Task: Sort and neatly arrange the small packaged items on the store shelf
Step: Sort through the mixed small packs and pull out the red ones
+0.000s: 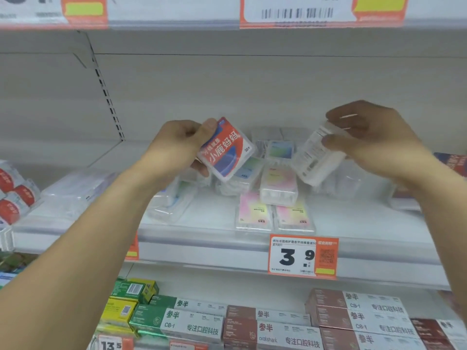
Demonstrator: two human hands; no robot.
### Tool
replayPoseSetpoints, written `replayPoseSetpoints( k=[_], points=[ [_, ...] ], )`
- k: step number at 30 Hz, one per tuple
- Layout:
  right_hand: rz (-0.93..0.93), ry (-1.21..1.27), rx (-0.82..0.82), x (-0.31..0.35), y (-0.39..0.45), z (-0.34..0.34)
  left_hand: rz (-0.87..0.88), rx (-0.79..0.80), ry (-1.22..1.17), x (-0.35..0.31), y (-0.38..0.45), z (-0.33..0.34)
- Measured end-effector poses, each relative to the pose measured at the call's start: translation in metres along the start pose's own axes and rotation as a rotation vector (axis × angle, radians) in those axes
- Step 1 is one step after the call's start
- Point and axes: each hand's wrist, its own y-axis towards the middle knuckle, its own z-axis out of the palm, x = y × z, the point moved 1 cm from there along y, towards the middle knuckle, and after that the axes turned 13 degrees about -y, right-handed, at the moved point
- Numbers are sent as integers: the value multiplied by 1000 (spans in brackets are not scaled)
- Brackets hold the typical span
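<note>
My left hand [180, 145] grips a flat clear box with a red and blue label [226, 150], tilted, above the white shelf [207, 238]. My right hand [374, 140] pinches a second clear box [316, 157], its white printed back facing me, also lifted and tilted. Below and between the hands lie several clear boxes with pastel labels [278, 185], loosely piled; two pink-yellow ones [254, 213] lie side by side at the shelf front.
An orange price tag reading 3.9 [303, 256] hangs on the shelf rail. Red-labelled packs [15, 193] sit at the far left, clear packs [75, 188] beside them. Toothpaste cartons [265, 322] fill the lower shelf. Another shelf edge [227, 21] runs overhead.
</note>
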Motion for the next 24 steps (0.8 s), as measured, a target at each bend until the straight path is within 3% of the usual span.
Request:
replayPoseSetpoints(
  k=[4,6,8,10,12,13,15,17,19,21,23,24],
  points=[
    [60,374,-12,13,-2,37,-40,-81,-119,-1,2,0],
    [104,423,57,14,-3,62,-71,-124,-209,-3,2,0],
    [19,167,131,12,-5,76,-91,-120,-302,-6,2,2],
    [-101,-72,37,13,-5,73,-109,-68,-360,-9,2,7],
    [-96,27,-87,20,-7,56,-122,-13,-387,-13,1,19],
    [-64,178,-69,23,-7,47,-127,11,-394,-16,0,27],
    [-28,451,137,24,-8,31,-110,62,-401,-21,-4,50],
    [-53,430,253,18,-13,17,-54,159,-393,-25,-8,71],
    [-49,299,179,5,-17,1,76,257,-181,-21,-8,86],
    [0,241,33,-15,-18,-21,190,274,338,-12,-5,95],
    [102,239,-106,-37,-21,-52,162,288,799,-6,-3,99],
    [160,225,-163,-50,-23,-68,128,318,891,-4,-3,101]
  ],
)
